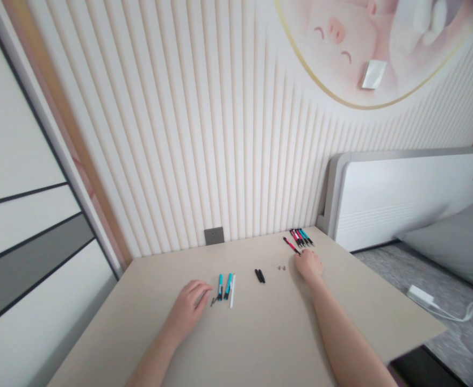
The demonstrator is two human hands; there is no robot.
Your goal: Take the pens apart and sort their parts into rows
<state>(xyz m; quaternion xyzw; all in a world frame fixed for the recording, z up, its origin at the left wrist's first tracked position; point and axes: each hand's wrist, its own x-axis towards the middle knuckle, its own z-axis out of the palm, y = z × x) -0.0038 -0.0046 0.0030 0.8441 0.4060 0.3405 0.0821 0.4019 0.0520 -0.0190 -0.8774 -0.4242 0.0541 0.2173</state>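
My left hand rests on the cream table, its fingertips just short of a tiny dark part. To the right of that part lie two teal-and-black pen pieces and a white tube. My right hand is at the far edge, its fingertips at the lower end of a red-and-black pen. Whether those fingers grip the pen is hidden. Behind it lies a bunch of several red, black and teal pens. Two black pen pieces and small metal bits lie between my hands.
A grey wall socket plate sits on the ribbed wall just above the table's far edge. A white bed headboard and grey pillow stand to the right, below which lies a white charger with its cable.
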